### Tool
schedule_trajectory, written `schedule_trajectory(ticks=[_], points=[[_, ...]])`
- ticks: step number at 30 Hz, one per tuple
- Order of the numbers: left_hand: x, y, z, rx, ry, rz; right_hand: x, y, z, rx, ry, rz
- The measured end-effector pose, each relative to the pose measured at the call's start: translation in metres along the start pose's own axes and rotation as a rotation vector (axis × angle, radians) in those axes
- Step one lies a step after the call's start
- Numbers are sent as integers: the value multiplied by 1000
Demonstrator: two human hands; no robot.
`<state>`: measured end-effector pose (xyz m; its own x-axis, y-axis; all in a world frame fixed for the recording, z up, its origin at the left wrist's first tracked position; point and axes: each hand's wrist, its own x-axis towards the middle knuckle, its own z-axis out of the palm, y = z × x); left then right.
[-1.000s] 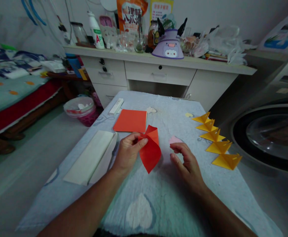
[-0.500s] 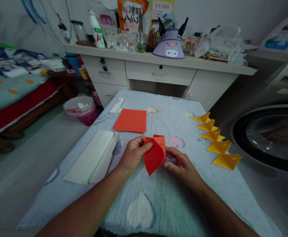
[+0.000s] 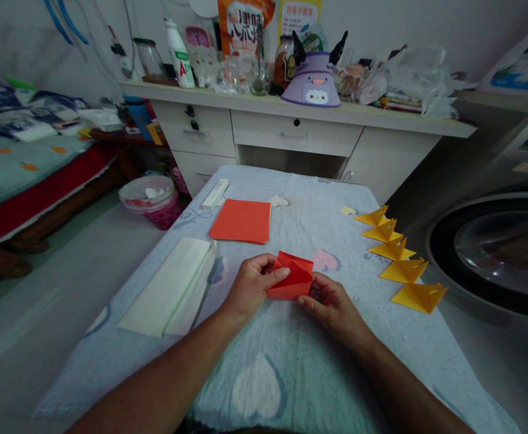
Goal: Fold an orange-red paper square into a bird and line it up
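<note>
Above the cloth-covered table I hold a partly folded sheet of red origami paper. My left hand pinches its left side, thumb on the front face. At the lower right corner, my right hand has thumb and fingers closed on the paper's edge. Just beyond my hands lies a stack of red paper squares. To the left rests a pale folded paper packet. Several yellow folded paper shapes stand in a row along the table's right side.
A small white box lies near the table's far left corner. Behind is a white cabinet crowded with jars, bags and a purple visor. A pink bin stands left, a washing machine right.
The red paper has been turned and its lower point folded up, so it now looks like a flatter band. My right hand has moved slightly and now grips its edge.
</note>
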<state>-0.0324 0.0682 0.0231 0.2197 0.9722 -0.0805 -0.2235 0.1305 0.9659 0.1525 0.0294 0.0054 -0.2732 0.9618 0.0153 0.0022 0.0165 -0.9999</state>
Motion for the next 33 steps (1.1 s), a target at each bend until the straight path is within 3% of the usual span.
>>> schedule_trajectory(ticks=[10,19,22,28,33], points=[[0,-4,0,250,94,245,3,-6,6,150,-55,-65],[-11,0,3,-202,-65,169,5,-11,4,187,4,-24],[-12,-4,7,-91,-135,92,4,-12,3,237,37,-13],[-11,-15,14,5,-119,-18,2,-9,5,263,71,19],[-10,-13,10,44,-105,-22,0,-11,1,288,117,34]])
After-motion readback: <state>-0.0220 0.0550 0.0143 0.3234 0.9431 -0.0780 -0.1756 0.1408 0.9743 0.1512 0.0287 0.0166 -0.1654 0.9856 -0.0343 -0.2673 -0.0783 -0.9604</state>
